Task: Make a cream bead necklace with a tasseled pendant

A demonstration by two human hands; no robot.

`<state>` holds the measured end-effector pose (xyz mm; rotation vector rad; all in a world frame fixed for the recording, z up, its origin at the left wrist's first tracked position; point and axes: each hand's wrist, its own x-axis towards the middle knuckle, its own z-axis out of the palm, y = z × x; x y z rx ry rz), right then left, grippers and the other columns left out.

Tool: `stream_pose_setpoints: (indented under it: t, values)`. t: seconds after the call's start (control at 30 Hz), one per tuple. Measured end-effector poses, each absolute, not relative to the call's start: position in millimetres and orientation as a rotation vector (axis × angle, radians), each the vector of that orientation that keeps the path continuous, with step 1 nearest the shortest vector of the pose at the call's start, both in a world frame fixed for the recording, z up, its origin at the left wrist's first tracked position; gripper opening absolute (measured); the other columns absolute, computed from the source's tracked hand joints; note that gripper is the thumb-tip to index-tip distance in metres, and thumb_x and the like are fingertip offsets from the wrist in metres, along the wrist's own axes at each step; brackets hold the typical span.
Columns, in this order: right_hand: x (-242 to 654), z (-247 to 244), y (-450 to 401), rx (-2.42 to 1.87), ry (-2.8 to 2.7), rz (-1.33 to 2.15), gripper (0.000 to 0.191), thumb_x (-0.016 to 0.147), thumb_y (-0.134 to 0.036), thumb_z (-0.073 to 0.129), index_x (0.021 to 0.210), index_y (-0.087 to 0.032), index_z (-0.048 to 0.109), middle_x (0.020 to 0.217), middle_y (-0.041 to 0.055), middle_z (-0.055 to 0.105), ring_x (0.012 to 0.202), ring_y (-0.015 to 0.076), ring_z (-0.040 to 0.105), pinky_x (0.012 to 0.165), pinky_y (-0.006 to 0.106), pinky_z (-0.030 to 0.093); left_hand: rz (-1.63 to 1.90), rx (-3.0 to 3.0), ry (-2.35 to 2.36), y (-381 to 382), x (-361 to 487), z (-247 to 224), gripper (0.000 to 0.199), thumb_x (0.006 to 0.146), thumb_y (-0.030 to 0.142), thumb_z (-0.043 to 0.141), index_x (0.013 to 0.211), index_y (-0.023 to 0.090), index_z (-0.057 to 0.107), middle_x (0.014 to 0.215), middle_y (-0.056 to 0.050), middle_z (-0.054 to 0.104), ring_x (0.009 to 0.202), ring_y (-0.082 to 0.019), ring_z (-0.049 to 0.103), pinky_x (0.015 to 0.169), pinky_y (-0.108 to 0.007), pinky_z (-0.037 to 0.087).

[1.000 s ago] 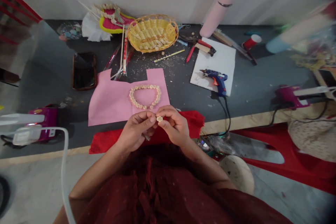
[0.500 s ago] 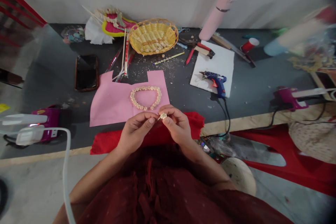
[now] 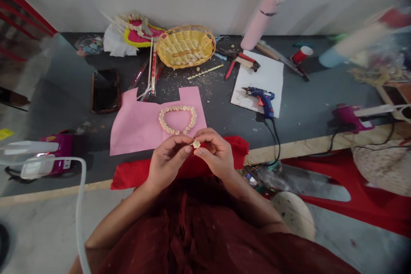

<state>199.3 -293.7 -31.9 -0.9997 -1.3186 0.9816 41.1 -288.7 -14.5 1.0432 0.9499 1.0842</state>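
Observation:
Between my two hands is a small cream-coloured flower (image 3: pixel 196 144), its petals facing up at me. My left hand (image 3: pixel 168 158) pinches it from the left with thumb and fingertips. From the right, my right hand (image 3: pixel 216 152) has its thumb and fingers closed at the flower's edge. Just beyond my fingers, a ring of similar cream flowers (image 3: pixel 162 123) lies on a pink sheet (image 3: pixel 135 126). A folded red cloth (image 3: pixel 133 174) runs along the table edge under my hands.
A wicker basket (image 3: pixel 186 48) with small pieces stands at the back. To the right, a blue glue gun (image 3: pixel 263 99) rests on a white board (image 3: pixel 272 72), its cord trailing off the edge. A phone (image 3: pixel 105 90), a pink flask (image 3: pixel 263 19) and a purple power socket (image 3: pixel 59 150) stand around.
The flower has turned so that its petals face me more, and my fingers have shifted slightly around it. The whole view has moved a little.

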Motion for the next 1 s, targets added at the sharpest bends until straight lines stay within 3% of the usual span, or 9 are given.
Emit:
stream_pose_setpoints:
  t: [0.33,0.7,1.0]
  values:
    - [202.0,-34.5,-292.2,-0.997,-1.459,0.833,0.011,0.088,-0.032,0.071,0.096,-0.026,0.070,0.094,0.0033,0.069,0.092,0.0177,0.064,0.083,0.036,0.053,1.092,0.896,0.887,-286.2,43.2,-19.3,0.020,0.077,0.027,0.082,0.092,0.020,0.072,0.080,0.000,0.069,0.066,-0.009,0.061,0.066,-0.020,0.053]
    - [203.9,-32.5,-287.9,-0.980,-1.510,0.770,0.012,0.091,-0.026,0.066,0.101,-0.027,0.072,0.095,0.0044,0.071,0.092,0.0183,0.065,0.082,0.038,0.056,1.084,0.908,0.899,-285.3,41.4,-24.6,0.016,0.079,0.028,0.080,0.091,0.020,0.074,0.076,0.000,0.068,0.061,-0.007,0.054,0.058,-0.017,0.047]
    - [203.3,-33.3,-287.5,-0.994,-1.520,0.797,0.016,0.091,-0.025,0.066,0.104,-0.028,0.075,0.095,0.0047,0.071,0.091,0.0179,0.066,0.081,0.038,0.057,1.108,0.872,0.892,-283.8,39.4,-29.7,0.015,0.076,0.027,0.083,0.087,0.021,0.074,0.079,0.000,0.071,0.067,-0.009,0.060,0.067,-0.019,0.051]
